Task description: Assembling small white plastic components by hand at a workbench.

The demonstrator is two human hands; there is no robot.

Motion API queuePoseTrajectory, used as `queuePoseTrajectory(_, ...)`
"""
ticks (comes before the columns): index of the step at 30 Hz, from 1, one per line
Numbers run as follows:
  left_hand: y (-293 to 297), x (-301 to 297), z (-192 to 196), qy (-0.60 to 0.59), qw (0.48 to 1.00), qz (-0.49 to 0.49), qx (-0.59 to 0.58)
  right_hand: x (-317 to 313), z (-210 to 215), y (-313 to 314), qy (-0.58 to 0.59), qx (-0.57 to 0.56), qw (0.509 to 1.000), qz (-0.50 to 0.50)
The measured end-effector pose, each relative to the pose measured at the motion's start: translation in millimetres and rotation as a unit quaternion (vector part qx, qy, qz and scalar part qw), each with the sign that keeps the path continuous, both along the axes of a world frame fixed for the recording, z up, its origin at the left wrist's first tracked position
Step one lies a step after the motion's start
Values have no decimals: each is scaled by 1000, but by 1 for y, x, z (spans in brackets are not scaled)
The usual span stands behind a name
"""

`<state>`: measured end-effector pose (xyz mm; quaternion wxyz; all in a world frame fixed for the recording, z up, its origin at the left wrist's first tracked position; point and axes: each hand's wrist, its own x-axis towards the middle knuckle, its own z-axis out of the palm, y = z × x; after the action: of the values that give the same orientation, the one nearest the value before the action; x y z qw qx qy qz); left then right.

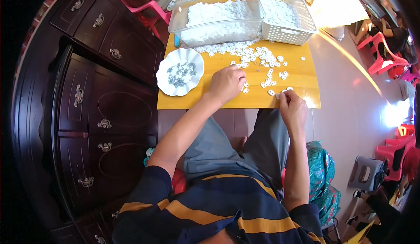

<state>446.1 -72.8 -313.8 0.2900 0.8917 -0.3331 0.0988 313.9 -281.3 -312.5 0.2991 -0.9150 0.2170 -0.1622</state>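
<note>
a: what does the scene show?

b: a person in a dark shirt with yellow stripes sits at a low yellow wooden table [302, 75], both bare hands at work among small white plastic pieces [262, 62] scattered over the middle of the tabletop.

a: and the left hand?

b: the left hand [226, 83] rests knuckles-up on the table with fingers curled down onto the near edge of the scatter. whether it pinches anything underneath cannot be told.

a: the right one?

b: the right hand [292, 106] sits at the table's near edge, fingertips pinched narrowly on one small white piece [283, 94], with another loose piece lying just beside it.

a: what surrounds them?

b: a white scalloped plate [166, 80] holding small grey metal parts stands left of the left hand, near it but apart. at the far side, a clear plastic tub [183, 18] is filled with white pieces, and a white perforated basket [288, 35] beside it holds more. a dark wooden cabinet [87, 104] with metal handles lines the left, and pink plastic chairs [385, 56] stand off to the right.
</note>
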Motion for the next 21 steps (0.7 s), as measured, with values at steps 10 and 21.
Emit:
queuePoseTrajectory(10,-14,14,-2,-2,993,-48,104,4,-5,-2,11,-5,1000,-14)
queuePoseTrajectory(21,-10,25,19,-9,990,-64,124,1,7,19,-111,29,993,28)
